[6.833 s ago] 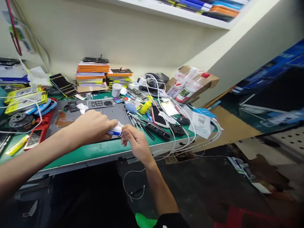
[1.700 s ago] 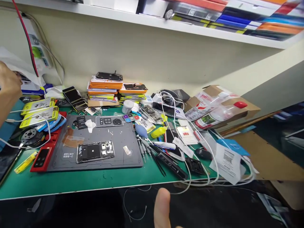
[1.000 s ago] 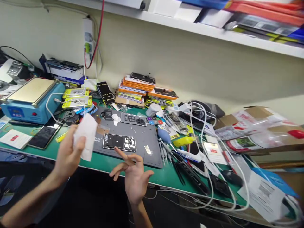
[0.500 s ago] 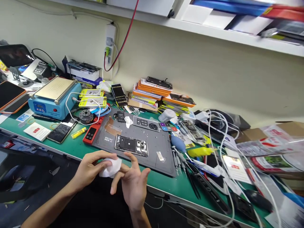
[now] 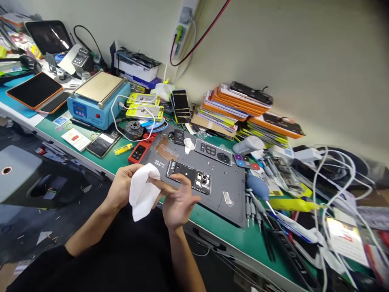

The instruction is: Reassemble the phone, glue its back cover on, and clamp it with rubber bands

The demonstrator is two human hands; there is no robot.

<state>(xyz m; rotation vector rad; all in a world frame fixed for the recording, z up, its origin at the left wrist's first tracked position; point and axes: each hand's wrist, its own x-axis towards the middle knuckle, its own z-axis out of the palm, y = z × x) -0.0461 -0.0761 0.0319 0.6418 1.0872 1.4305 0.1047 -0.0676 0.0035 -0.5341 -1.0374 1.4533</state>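
A: Left hand [image 5: 121,190]?
B: Gripping a white wipe [image 5: 142,196], bunched, hanging in front of the desk [image 5: 219,225] edge.
A: Right hand [image 5: 178,200]?
B: Fingers spread, palm up, touching the wipe's edge. Opened phone [image 5: 189,181] is lying on the grey mat [image 5: 225,190] just behind both hands.

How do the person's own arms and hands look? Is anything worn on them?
Both hands are bare: the left hand and the right hand show no gloves, rings or watch. The forearms are bare as well. A dark sleeve covers the left upper arm. No markings or cables can be seen on either arm.
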